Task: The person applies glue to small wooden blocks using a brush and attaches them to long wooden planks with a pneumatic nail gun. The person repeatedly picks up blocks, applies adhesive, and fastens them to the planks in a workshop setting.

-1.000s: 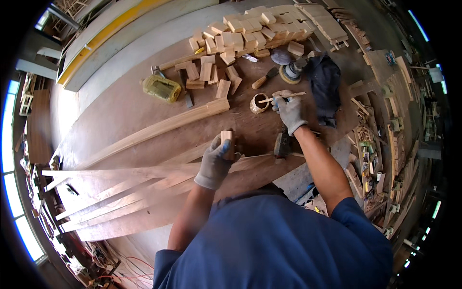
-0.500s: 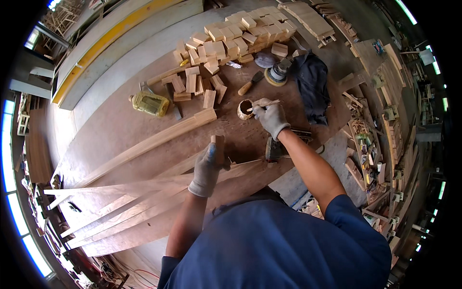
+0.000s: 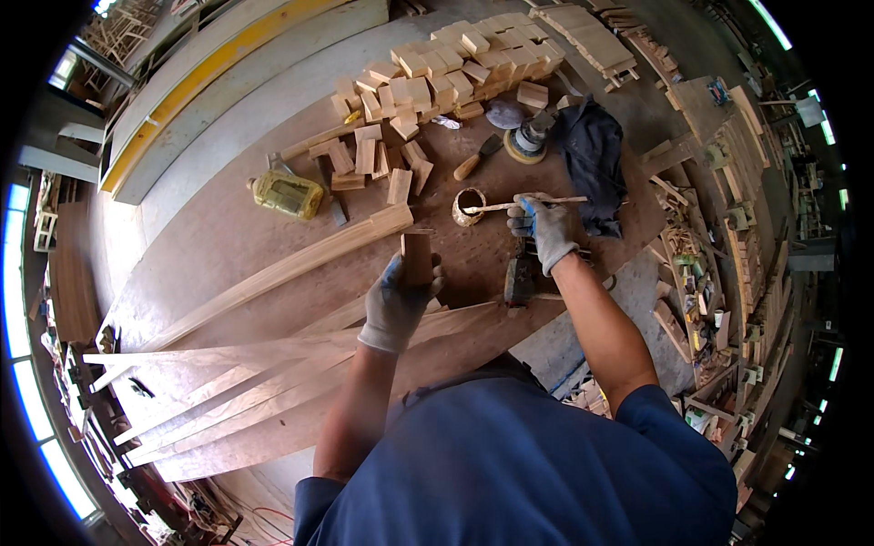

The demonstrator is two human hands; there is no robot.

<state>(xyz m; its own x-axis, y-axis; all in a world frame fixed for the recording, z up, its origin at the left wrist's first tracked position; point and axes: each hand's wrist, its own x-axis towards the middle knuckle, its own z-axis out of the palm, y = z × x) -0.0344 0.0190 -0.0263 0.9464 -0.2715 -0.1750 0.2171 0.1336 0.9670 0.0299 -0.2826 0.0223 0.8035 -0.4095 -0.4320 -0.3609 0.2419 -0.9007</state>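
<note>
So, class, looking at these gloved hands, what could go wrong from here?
The pot stands with no hand on it, and the stick in the right hand reaches its mouth, so a knock might tip it. The stick's other end overlaps the dark cloth in this view and could snag if they touch. The left hand alone grips the wooden block, which might slip.
</note>
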